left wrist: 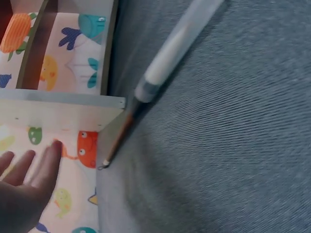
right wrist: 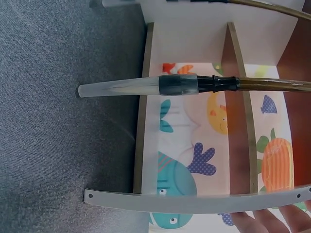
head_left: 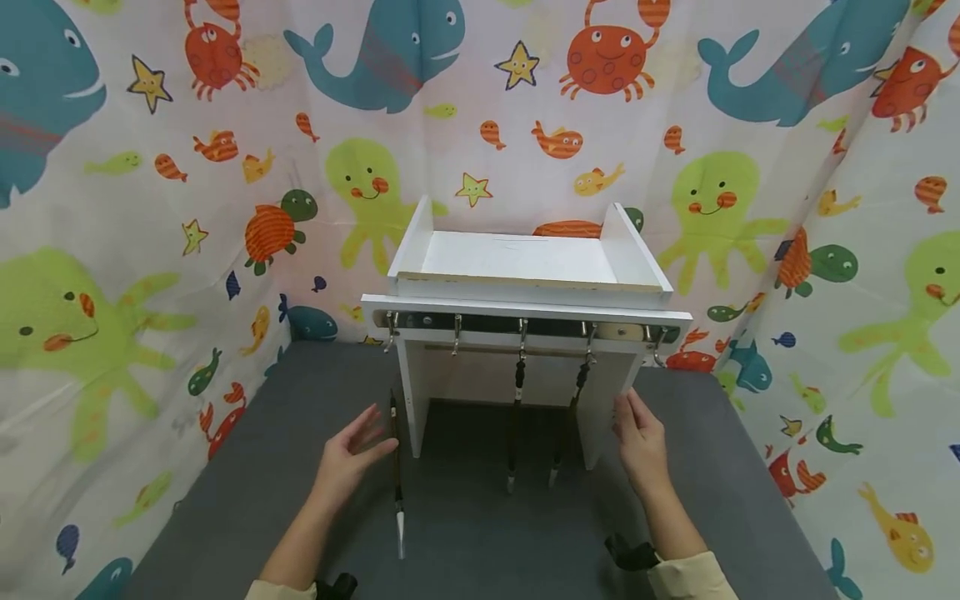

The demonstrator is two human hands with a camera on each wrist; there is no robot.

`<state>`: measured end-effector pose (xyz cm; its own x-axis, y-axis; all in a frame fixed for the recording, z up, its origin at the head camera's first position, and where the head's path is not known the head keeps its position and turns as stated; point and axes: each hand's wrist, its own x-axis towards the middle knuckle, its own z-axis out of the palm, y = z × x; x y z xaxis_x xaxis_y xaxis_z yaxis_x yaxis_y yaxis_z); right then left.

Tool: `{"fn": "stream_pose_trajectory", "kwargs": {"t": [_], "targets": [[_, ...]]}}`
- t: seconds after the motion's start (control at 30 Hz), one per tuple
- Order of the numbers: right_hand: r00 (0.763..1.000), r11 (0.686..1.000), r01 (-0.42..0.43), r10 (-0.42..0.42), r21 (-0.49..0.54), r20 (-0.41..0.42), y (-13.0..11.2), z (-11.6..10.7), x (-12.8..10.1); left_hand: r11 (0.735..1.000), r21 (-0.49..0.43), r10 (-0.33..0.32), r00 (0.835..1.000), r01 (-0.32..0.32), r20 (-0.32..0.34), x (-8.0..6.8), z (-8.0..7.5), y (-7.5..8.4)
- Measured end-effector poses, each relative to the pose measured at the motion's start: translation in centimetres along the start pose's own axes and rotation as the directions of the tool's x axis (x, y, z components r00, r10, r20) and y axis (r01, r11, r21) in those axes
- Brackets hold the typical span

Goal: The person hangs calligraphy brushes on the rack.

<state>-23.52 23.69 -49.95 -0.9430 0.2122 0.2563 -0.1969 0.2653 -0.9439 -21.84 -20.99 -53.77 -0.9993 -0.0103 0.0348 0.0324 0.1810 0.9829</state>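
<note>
A white wooden shelf rack [head_left: 517, 312] stands on the grey table, with a row of metal hooks [head_left: 522, 327] along its front. Two calligraphy brushes [head_left: 513, 425] [head_left: 567, 429] hang from hooks, tips down, each with a clear cap. A third brush [head_left: 398, 479] with a pale capped tip lies on the table beside the rack's left side panel [left wrist: 58, 109]. My left hand [head_left: 348, 458] is just left of that brush, fingers spread and holding nothing. At the rack's right side panel [right wrist: 194, 201], my right hand [head_left: 641, 442] has its fingertips [right wrist: 267, 221] against the outer face.
A grey cloth surface [head_left: 480, 542] covers the table. Behind and on both sides hangs a white curtain [head_left: 465, 150] printed with sea animals. The rack's raised upper tray [head_left: 517, 254] has low side walls. Other hooks [head_left: 457, 333] carry no brush.
</note>
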Motion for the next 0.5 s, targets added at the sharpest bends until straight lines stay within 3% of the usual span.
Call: {"fn": "stream_pose_trajectory", "kwargs": {"t": [0.17, 0.5], "targets": [[1.0, 1.0, -0.011, 0.011, 0.008, 0.004, -0.4, -0.3, 0.2, 0.999, 0.042, -0.032, 0.999, 0.032, 0.007, 0.6, 0.9, -1.1], [0.997, 0.998, -0.061, 0.061, -0.017, 0.052, -0.3, -0.3, 0.1, 0.979, 0.191, -0.061, 0.997, 0.067, -0.041, 0.8, 1.7, -4.3]]}}
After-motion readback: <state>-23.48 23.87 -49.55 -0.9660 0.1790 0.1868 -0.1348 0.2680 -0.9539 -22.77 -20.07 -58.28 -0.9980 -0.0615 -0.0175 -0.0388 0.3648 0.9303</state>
